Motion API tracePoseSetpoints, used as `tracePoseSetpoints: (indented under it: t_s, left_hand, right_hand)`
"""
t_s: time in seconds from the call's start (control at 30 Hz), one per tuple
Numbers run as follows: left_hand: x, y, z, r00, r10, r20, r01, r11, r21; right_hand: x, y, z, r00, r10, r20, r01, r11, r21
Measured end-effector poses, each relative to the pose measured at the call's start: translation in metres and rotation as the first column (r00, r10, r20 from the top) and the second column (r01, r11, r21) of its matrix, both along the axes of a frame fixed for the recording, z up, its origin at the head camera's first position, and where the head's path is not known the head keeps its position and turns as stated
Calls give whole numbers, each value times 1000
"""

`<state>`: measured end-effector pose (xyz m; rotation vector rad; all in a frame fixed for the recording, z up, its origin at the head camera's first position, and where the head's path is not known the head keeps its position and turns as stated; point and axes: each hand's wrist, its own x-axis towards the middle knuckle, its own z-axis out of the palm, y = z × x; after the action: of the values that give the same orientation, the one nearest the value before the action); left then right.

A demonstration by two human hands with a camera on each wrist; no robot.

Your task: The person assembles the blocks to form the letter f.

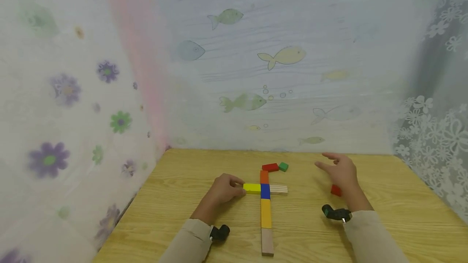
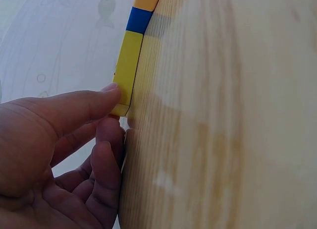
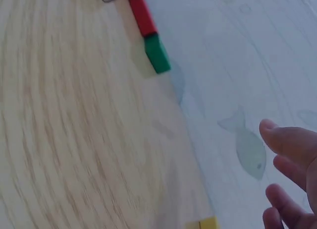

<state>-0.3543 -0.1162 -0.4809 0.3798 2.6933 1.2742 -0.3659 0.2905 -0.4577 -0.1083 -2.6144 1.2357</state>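
Note:
A cross of coloured blocks lies on the wooden table. Its long line runs from an orange block through a blue block and an amber block to a plain wood block. A yellow block and a plain block make the arms. My left hand pinches the outer end of the yellow block between thumb and finger. My right hand hovers open to the right, fingers spread, holding nothing.
A loose red block and a green block lie just beyond the cross, also seen as red block and green block. Another red block sits under my right wrist. Patterned curtains close in the table on three sides.

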Motion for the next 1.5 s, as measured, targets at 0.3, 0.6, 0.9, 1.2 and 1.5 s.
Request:
tracePoseSetpoints:
  t_s: [0.3,0.6,0.9,1.2,1.5]
  left_hand:
    - [1,1,0,1000,16,1,-16,1000,0]
    - [1,2,1,999,28,16,-28,1000,5]
    - [2,2,2,1000,31,6,-31,999,-11]
    - [1,2,3,1000,15,-7,-16,1000,-15]
    - [2,1,3,1000,8,-13,-9,1000,-13]
  right_hand:
    - [8,30,-10,998,-50,48,55,994,-92]
    - [11,42,-26,985,-20,173,31,997,-66]
    - [14,44,-26,982,-53,180,57,998,-18]
    - [14,48,-34,985,-75,154,77,997,-7]
    - [14,48,-34,985,-79,156,83,996,-18]
